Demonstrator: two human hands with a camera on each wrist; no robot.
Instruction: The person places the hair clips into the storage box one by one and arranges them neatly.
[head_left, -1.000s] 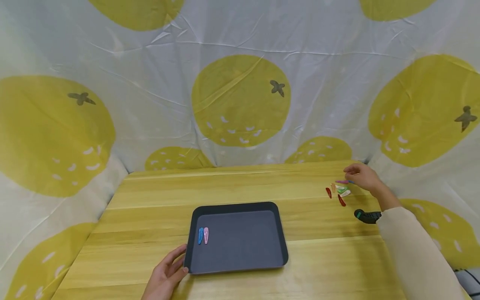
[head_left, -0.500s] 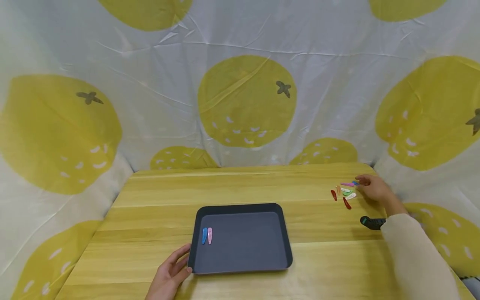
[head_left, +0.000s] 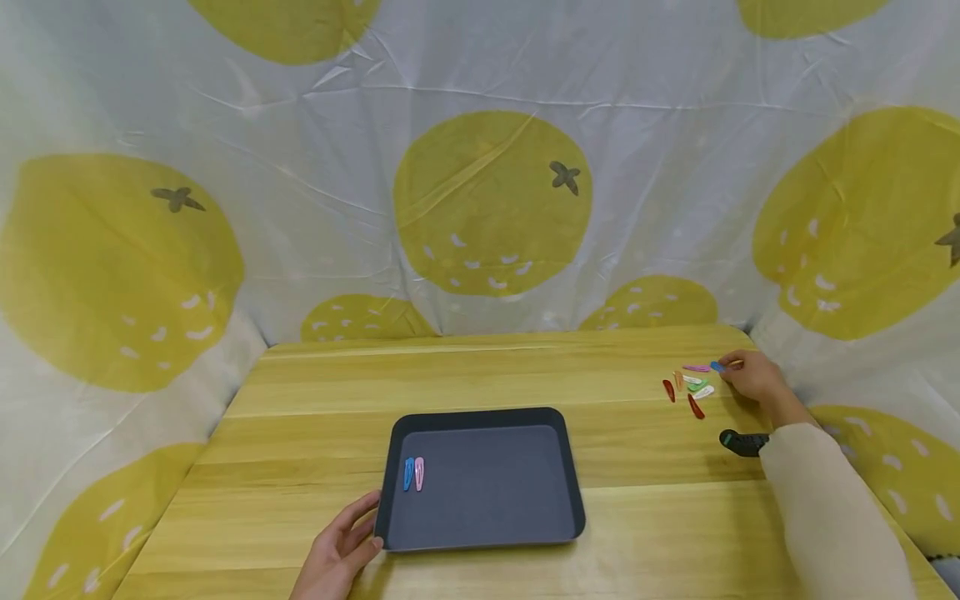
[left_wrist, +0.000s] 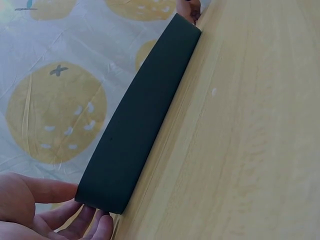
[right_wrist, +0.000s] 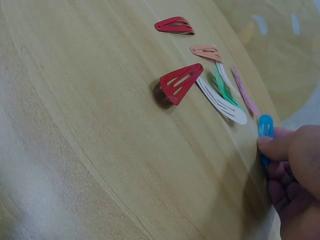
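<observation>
My right hand point(head_left: 754, 377) pinches a blue hair clip point(right_wrist: 266, 125) between thumb and fingers at the table's far right. Just beside it lies a loose group of snap clips: a pink clip point(right_wrist: 245, 92), a green clip point(right_wrist: 223, 86), white ones point(right_wrist: 222, 103), an orange clip point(right_wrist: 206, 52) and two red ones point(right_wrist: 180, 84). My left hand point(head_left: 339, 546) holds the near left corner of a dark grey tray point(head_left: 517, 535), thumb and fingers around its edge in the left wrist view. Inside the tray, at its left, a blue clip point(head_left: 408, 474) and a pink clip point(head_left: 419, 474) stand side by side.
A black device point(head_left: 742, 443) with a green mark shows beside the right sleeve point(head_left: 832, 508). The wooden table point(head_left: 637, 533) is bordered by a hanging cloth point(head_left: 330, 208) printed with yellow fruit.
My right hand has shifted slightly right and now has the blue hair clip between its fingers, near the pink one. The left hand stays at the tray. The head view turned slightly.
</observation>
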